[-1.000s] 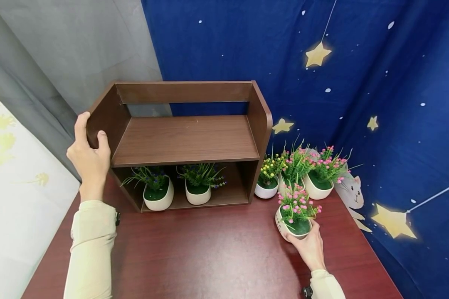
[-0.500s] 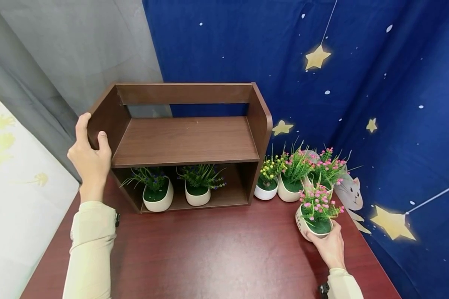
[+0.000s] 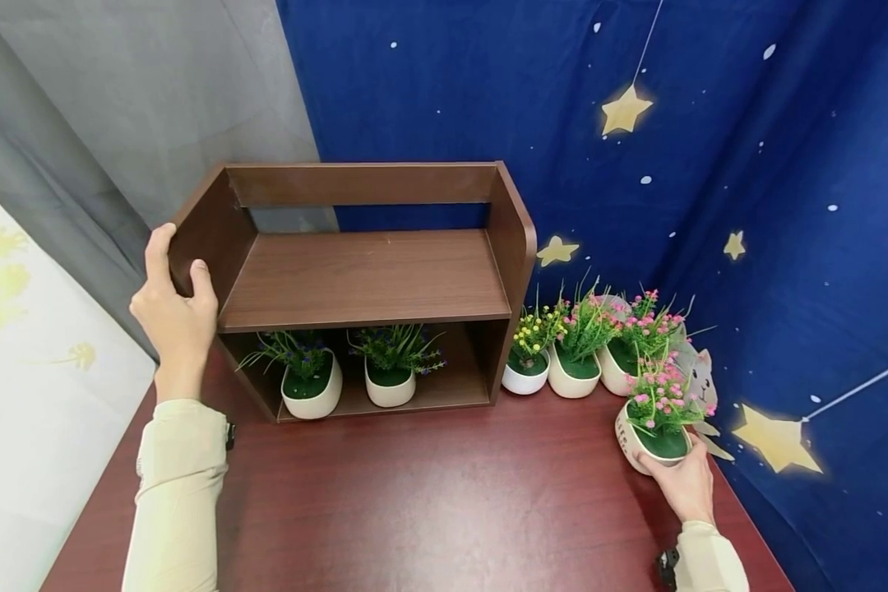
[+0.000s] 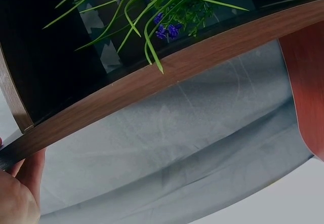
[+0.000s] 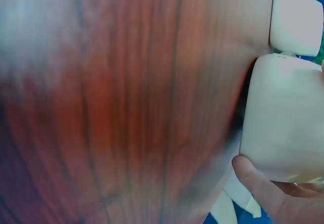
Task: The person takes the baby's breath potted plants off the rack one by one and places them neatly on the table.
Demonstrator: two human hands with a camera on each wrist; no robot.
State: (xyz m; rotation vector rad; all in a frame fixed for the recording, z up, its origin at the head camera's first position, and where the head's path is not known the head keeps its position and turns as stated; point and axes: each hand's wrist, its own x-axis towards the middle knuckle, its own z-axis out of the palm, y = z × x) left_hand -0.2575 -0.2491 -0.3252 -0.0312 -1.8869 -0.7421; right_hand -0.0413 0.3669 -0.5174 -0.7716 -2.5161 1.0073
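Observation:
My left hand grips the left side panel of a brown two-tier shelf, thumb inside and fingers outside. At the table's right, my right hand holds a cream pot with pink flowers between thumb and fingers. In the right wrist view the thumb presses on the side of that white-looking pot. Inside the lower tier stand two potted plants with purple flowers, the left one and the right one. Purple blooms show close behind the panel edge in the left wrist view.
Right of the shelf stand a white pot with yellow flowers and two cream pots with pink flowers, one nearer and one farther right. A dark red table lies beneath, with a starry blue curtain behind.
My right hand has moved to the right with the pink-flowered pot, toward the table's right edge. The left hand stays on the shelf's side panel.

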